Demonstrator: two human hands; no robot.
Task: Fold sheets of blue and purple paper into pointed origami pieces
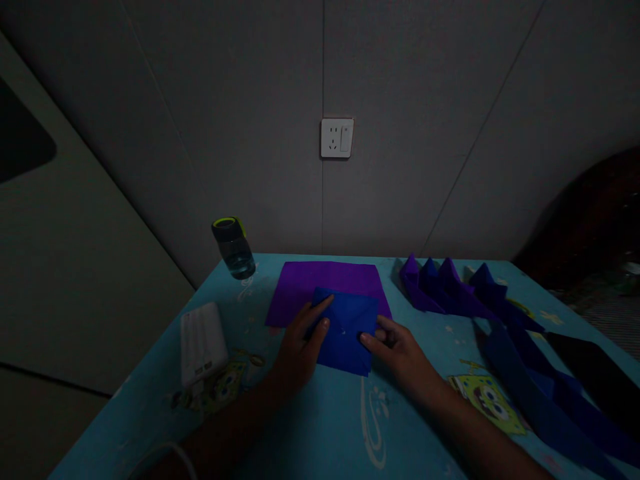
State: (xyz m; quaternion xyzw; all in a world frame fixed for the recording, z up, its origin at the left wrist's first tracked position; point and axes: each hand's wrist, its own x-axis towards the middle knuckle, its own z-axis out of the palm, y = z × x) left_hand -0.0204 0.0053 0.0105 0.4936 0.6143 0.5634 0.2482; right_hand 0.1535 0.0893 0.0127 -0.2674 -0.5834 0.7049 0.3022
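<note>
The blue paper (pixel 347 331) was between the two hands, covering part of the near side of the purple sheet (pixel 327 275) on the tabletop (pixel 320 427). The left hand (pixel 296 350) was loosely open over the paper's left side, index finger and thumb apart on its upper face, probably to steady it without creasing it; whether any fingertips were tucked underneath could not be told. The right hand (pixel 400 347) held the right edge in a light pinch, thumb on top and fingers at the border, which would give it finer control of that edge. Fold lines ran over the paper toward its middle, and the hands' places on opposite sides seemed to keep it square to the person.

Beyond the left hand and to its left was the bottle (pixel 235 250), out of reach of a stray elbow. Nearer, left of the same hand, lay the power bank (pixel 203 341), a cable at its near end. To the right of the right hand, folded shapes (pixel 450 287) stood close together, perhaps grouped aside to leave working room. A long blue shape (pixel 530 393) and a dark flat object (pixel 595 373) lay farther right, beyond that hand's forearm.
</note>
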